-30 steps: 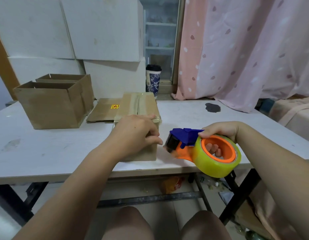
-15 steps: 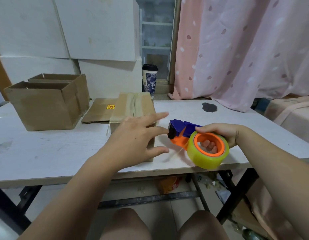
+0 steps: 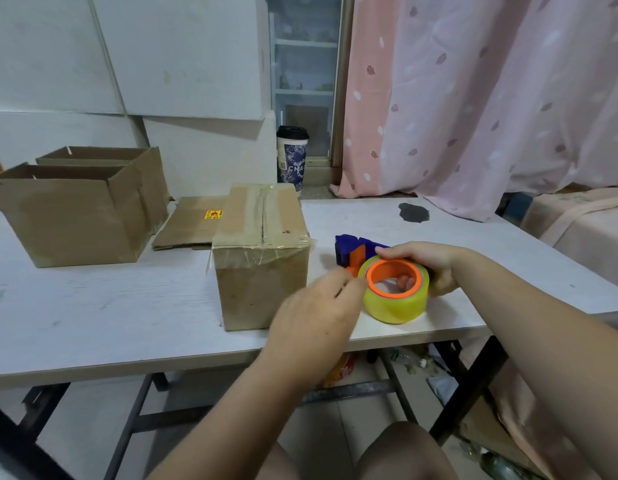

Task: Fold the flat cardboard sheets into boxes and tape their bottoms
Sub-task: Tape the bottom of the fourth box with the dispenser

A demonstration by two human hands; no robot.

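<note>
Right hand [image 3: 428, 268]: clamped on tape dispenser [image 3: 394, 301], fingers curled through the orange core, right of centre. Left hand [image 3: 314, 306]: fingertips at the roll's left edge; blurred, so whether they pinch the tape end cannot be told. Taped box [image 3: 262, 271]: centre of frame, seam side up, on table [image 3: 92, 313], just left of the dispenser. Judged light, stiff-walled, apt to slide and to dent at corners; best held by opposite side walls. Flat cardboard sheet [image 3: 189, 223]: behind the box, probably floppy; lift by a long edge.

The taped box [image 3: 262, 271] stands on the surface [image 3: 92, 306], the tape dispenser [image 3: 392, 303] just right of it. Two open boxes [image 3: 68, 220] stand left. Flat sheets [image 3: 186, 225] lie between them and the taped box.
</note>
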